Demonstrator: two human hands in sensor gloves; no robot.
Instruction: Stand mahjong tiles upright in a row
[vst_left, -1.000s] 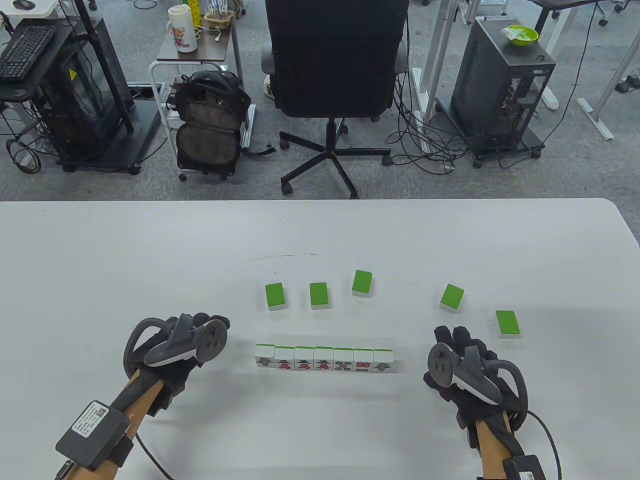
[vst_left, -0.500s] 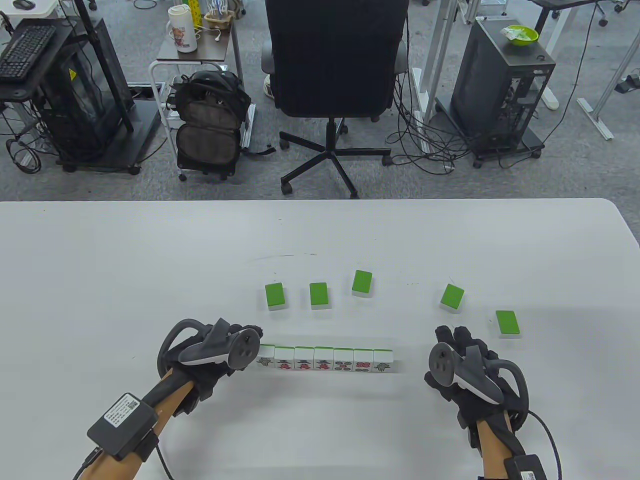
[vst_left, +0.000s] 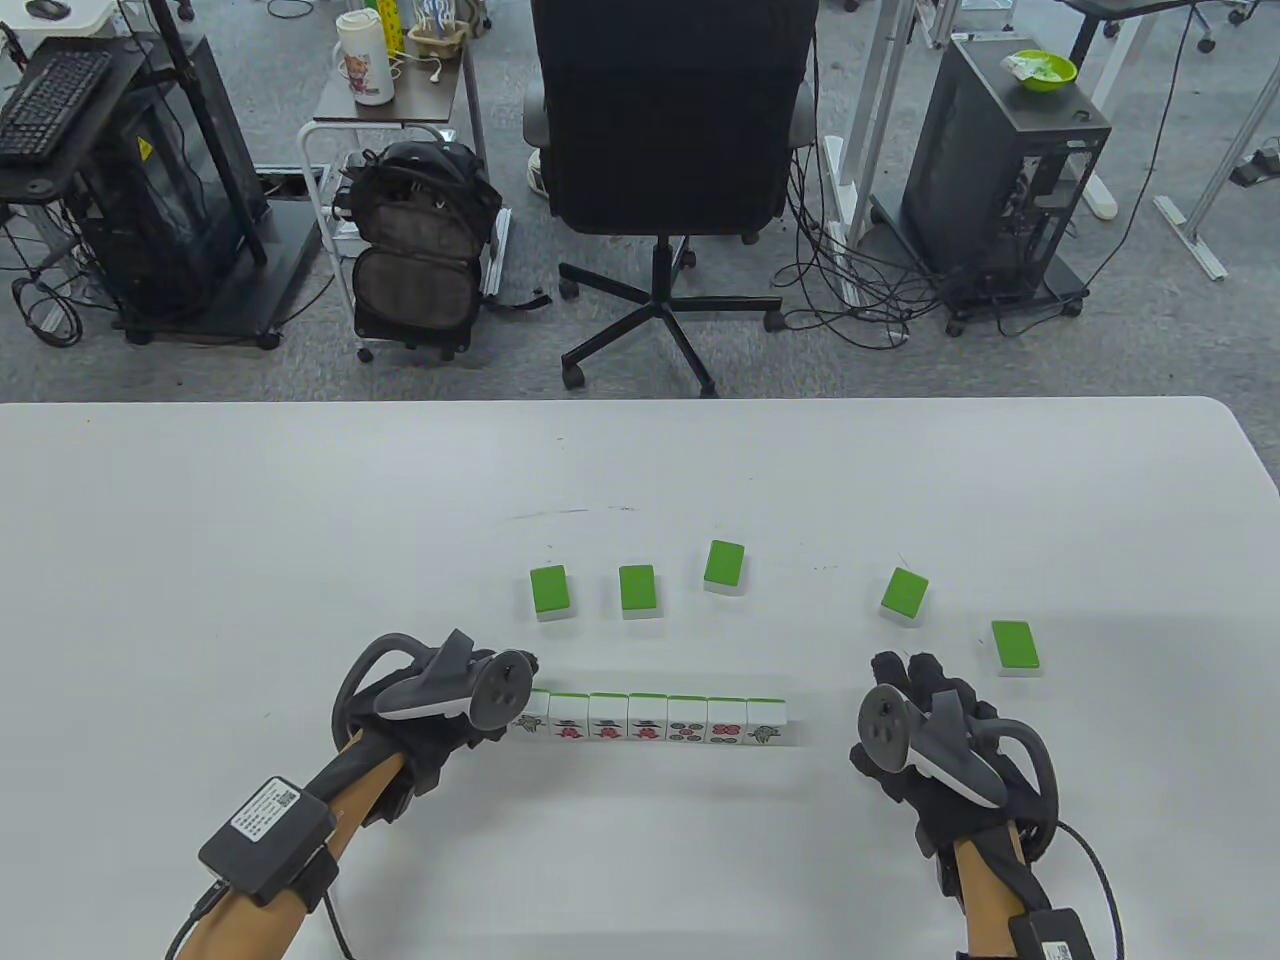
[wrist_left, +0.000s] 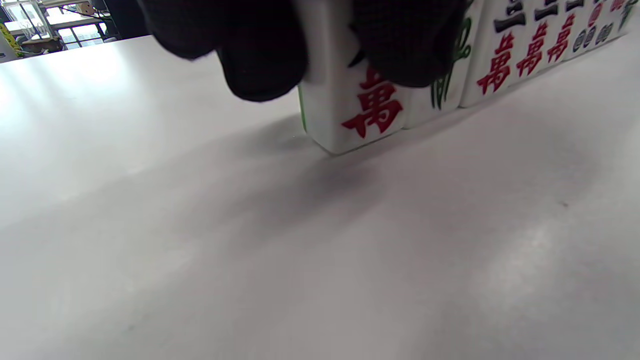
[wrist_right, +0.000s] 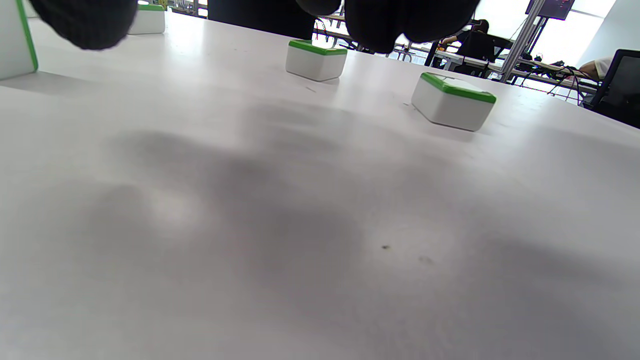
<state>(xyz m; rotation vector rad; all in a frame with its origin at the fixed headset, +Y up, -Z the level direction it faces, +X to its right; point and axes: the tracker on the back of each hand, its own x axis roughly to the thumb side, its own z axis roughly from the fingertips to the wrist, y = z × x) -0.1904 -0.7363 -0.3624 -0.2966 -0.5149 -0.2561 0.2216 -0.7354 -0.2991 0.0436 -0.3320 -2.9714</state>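
Eight upright tiles rowed, five green-backed tiles flat, left hand pinching end tile, right hand grip unclear.

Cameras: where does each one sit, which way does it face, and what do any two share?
Table view: high over the near edge, looking down at the table; both hands show, left hand, right hand.
Left wrist view: low, facing the upright row; fingers grip the end tile.
Right wrist view: low, facing the flat tiles.
Shared: table and left wrist views show the row.
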